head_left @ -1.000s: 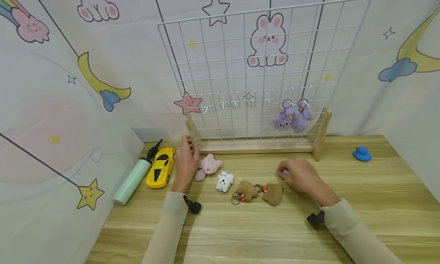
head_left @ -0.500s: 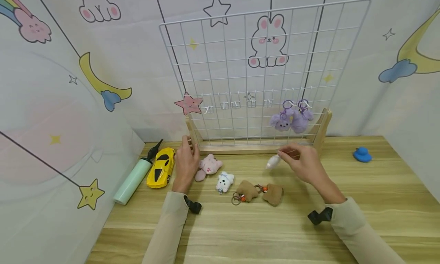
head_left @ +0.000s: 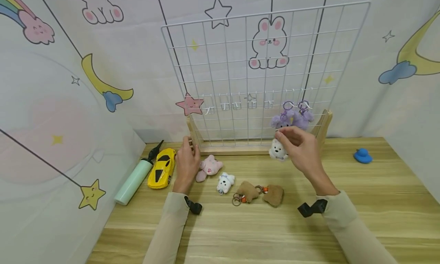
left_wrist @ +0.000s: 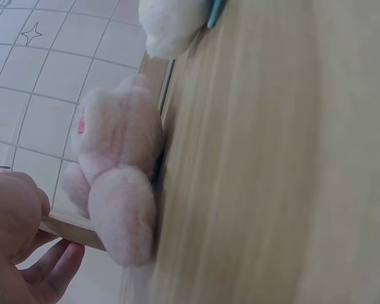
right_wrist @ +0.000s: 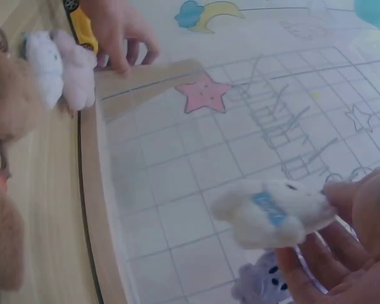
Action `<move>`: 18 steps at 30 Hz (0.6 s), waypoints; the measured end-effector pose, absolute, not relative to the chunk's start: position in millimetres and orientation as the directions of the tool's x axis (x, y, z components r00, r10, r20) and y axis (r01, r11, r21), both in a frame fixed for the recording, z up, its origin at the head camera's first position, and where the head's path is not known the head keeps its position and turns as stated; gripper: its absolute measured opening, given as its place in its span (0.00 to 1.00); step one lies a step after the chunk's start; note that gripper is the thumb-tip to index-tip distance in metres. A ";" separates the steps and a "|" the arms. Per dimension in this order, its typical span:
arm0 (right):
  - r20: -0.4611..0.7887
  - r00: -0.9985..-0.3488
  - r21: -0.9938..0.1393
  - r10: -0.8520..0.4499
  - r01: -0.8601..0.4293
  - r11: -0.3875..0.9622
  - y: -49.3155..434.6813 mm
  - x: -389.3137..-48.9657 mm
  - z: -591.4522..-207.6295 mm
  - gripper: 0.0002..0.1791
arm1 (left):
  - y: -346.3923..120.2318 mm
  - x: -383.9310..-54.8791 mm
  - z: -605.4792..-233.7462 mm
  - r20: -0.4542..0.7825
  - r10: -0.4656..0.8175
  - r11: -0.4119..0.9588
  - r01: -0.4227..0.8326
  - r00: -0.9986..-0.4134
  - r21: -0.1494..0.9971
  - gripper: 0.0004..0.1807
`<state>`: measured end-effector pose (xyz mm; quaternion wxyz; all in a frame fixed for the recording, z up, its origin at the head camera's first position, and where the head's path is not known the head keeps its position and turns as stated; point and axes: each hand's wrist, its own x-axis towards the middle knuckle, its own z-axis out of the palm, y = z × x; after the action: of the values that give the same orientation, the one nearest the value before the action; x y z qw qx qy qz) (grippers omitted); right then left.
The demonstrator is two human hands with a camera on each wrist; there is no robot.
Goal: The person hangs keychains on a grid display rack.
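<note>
My right hand (head_left: 302,147) pinches a white plush dog keychain (head_left: 277,151) by its top, and the dog hangs upright in front of the wire grid rack (head_left: 237,80). In the right wrist view the blue bow of this plush dog (right_wrist: 259,218) shows. With my left hand (head_left: 186,162) I grip the left wooden foot (head_left: 193,130) of the rack; thumb and fingers lie either side of the wood in the left wrist view. Two purple plush keychains (head_left: 301,119) hang from hooks, partly hidden behind my right hand. Several hooks (head_left: 225,106) to their left carry nothing.
Near my left hand lie a pink plush (head_left: 209,166) and another white plush dog (head_left: 225,183). Two brown plush keychains (head_left: 273,195) lie right of them. A yellow toy car (head_left: 162,168) and a mint-green pump (head_left: 134,182) lie left, a small blue hat (head_left: 362,156) right.
My right hand has lifted the white plush dog off the table and raised it toward the rack, turning its face into sight. My left hand has stayed on the wooden foot.
</note>
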<state>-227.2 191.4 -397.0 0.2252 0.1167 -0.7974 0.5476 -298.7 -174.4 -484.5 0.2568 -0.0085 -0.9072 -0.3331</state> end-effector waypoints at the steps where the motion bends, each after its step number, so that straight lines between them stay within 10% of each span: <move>1: 0.495 -0.866 -0.826 0.075 -0.442 0.351 189.1 -228.6 -395.4 0.13 | -174.4 -298.7 -484.4 0.471 -0.155 0.778 0.186 -0.869 0.600 0.17; 18: 0.518 -0.801 -0.855 0.299 -0.495 0.155 150.7 -252.7 -360.2 0.17 | -174.3 -297.6 -483.3 0.470 -0.157 0.788 0.176 -0.869 0.589 0.17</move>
<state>-252.7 150.7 -360.2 0.3072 0.0703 -0.6951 0.6462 -297.6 -174.3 -483.3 0.2560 -0.0054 -0.9103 -0.3253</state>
